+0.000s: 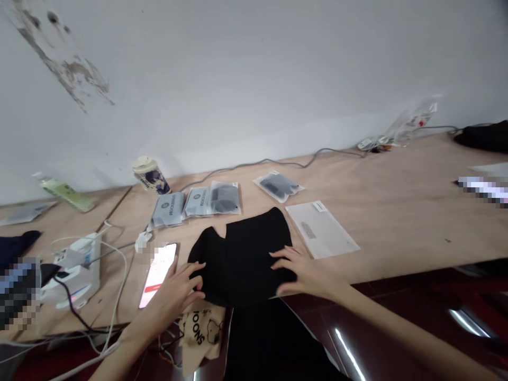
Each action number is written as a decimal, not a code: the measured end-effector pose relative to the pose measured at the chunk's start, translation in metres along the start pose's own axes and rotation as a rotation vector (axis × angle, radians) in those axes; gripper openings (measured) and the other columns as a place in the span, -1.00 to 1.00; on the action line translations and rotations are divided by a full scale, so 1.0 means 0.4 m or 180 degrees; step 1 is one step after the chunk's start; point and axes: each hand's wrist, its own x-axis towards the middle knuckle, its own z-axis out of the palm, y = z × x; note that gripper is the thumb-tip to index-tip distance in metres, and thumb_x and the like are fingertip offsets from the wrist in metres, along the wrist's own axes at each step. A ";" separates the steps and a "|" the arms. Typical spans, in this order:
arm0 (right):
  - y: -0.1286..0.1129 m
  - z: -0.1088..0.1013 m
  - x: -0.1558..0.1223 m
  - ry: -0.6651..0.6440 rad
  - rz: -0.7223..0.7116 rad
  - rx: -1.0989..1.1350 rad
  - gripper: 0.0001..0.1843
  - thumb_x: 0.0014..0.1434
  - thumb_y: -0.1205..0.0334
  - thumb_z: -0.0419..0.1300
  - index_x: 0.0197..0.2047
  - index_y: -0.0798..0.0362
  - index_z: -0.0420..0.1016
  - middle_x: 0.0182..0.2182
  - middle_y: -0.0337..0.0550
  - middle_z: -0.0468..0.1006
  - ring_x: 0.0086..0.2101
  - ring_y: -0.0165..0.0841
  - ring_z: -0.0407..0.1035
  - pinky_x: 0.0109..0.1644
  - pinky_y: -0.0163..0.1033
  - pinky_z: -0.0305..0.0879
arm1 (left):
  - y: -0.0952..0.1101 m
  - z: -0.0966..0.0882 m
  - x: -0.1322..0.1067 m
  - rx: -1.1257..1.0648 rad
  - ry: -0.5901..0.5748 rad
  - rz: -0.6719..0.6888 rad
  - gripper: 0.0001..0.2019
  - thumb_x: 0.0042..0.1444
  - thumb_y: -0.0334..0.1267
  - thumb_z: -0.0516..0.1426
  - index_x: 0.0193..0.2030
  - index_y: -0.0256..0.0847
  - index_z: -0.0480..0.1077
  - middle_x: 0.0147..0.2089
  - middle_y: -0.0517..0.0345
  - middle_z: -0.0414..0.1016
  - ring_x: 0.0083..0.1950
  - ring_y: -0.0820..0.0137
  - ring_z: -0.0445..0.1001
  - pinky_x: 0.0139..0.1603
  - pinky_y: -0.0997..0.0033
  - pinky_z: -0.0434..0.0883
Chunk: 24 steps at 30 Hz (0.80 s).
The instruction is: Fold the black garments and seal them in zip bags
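A black fabric piece (242, 259), shaped like a balaclava, lies flat at the table's front edge with a small notch in its far side. My left hand (184, 286) rests at its left edge, fingers apart and touching the cloth. On the opposite edge, my right hand (297, 272) has its fingers spread over the fabric. Beside my left hand is a lit phone (159, 275), its lower side partly covered by that hand. A frosted flat bag (321, 230) with a white label lies to the right of the fabric.
Packed frosted pouches (169, 209) line up behind the cloth, and another pouch (278, 185) lies further right. A printed cup (152, 174), a green bottle (67, 193) and a white power strip (79, 270) with cables are on the left. A brown paper bag (202, 333) sits below the edge.
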 end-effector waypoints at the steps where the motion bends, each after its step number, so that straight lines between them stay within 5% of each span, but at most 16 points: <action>1: 0.005 -0.007 -0.051 -0.0025 0.0081 0.0003 -0.41 -0.07 -0.21 0.29 -0.06 -0.01 0.48 0.08 -0.03 0.41 0.10 -0.13 0.25 0.19 0.05 0.14 | -0.004 -0.006 0.000 -0.0130 0.0070 0.0062 -0.85 0.19 -0.15 0.07 -0.33 -0.13 0.35 0.02 0.10 0.48 0.07 0.29 0.42 0.33 -0.12 -0.07; 5: 0.021 0.007 -0.148 0.0124 0.0230 0.0036 -0.73 0.20 0.04 0.15 -0.10 -0.05 0.52 0.05 -0.10 0.47 0.11 -0.20 0.27 0.23 0.07 0.12 | -0.001 -0.018 -0.001 -0.0496 0.0415 -0.0113 -0.86 0.25 -0.19 -0.02 -0.24 -0.16 0.30 -0.19 0.19 0.54 -0.04 0.38 0.49 0.36 -0.02 -0.08; 9: 0.011 0.016 -0.125 0.0605 0.0437 0.0331 -0.77 0.29 0.18 0.01 -0.18 -0.08 0.50 -0.05 -0.15 0.53 0.04 -0.25 0.35 0.20 0.01 0.19 | 0.011 -0.006 -0.007 -0.0914 0.0559 -0.0680 -0.84 0.23 -0.15 -0.03 -0.32 -0.13 0.25 -0.14 0.14 0.53 0.07 0.33 0.43 0.34 0.04 0.01; 13: -0.013 -0.029 -0.033 0.0910 0.1069 0.0619 -0.76 0.31 0.10 -0.05 -0.15 -0.09 0.42 -0.21 -0.15 0.56 -0.19 -0.25 0.46 -0.12 -0.13 0.41 | 0.002 0.011 0.014 -0.1308 0.1060 -0.1513 -0.77 0.20 -0.07 -0.07 -0.41 -0.11 0.19 -0.28 0.12 0.51 0.02 0.28 0.45 0.16 0.19 0.26; 17: 0.032 -0.059 0.120 0.1227 0.1211 0.0277 -0.73 0.31 0.10 -0.07 -0.26 -0.01 0.39 -0.38 -0.16 0.52 -0.37 -0.28 0.42 -0.25 -0.19 0.33 | -0.035 0.020 0.077 -0.1336 0.1481 -0.2244 -0.70 0.16 0.03 -0.05 -0.43 -0.12 0.19 -0.46 0.21 0.38 -0.24 0.31 0.47 -0.26 0.42 0.34; 24: 0.195 -0.017 0.296 0.0941 0.1298 -0.0050 -0.80 0.27 0.31 -0.03 -0.27 0.06 0.41 -0.29 -0.08 0.54 -0.24 -0.26 0.42 -0.16 -0.20 0.28 | -0.113 0.005 0.146 -0.1156 0.1008 -0.2460 -0.61 0.15 0.13 -0.07 -0.39 -0.13 0.32 -0.54 0.27 0.36 -0.46 0.40 0.37 -0.41 0.48 0.22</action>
